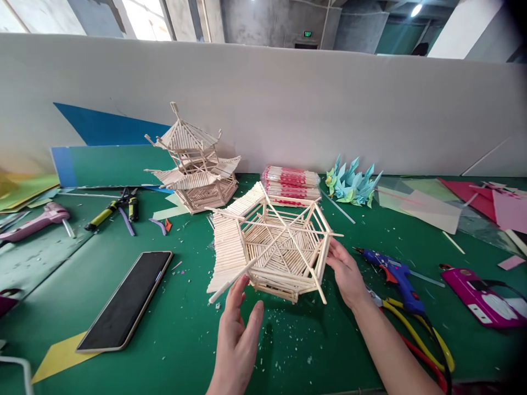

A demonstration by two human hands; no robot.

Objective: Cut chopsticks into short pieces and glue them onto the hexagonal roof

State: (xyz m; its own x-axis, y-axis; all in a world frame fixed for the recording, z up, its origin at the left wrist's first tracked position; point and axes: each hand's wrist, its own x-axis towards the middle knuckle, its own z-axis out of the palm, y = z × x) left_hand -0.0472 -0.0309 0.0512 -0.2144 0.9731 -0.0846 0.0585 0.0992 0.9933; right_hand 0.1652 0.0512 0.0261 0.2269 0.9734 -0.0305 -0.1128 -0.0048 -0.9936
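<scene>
A many-sided wooden stick frame [288, 269] is tilted toward me over the green table, its woven-looking stick floor visible inside. Slatted roof panels [229, 249] are attached along its left side, and long sticks cross over its open top. My right hand [347, 273] grips the frame's right side, with the fingertips partly hidden behind it. At the front left corner, my left hand [241, 329] has its thumb and fingers apart; the index fingertip is close to or touching the frame. A tiered stick pagoda [193, 164] stands upright behind, to the left.
Bundled sticks [290, 184] and a blue paper ornament [354, 181] lie at the back. A blue glue gun [393, 274], yellow-handled pliers [428, 332] and a magenta device [481, 296] are at right. Left are a phone [125, 302], a pink glue gun [39, 222] and cutters [115, 208].
</scene>
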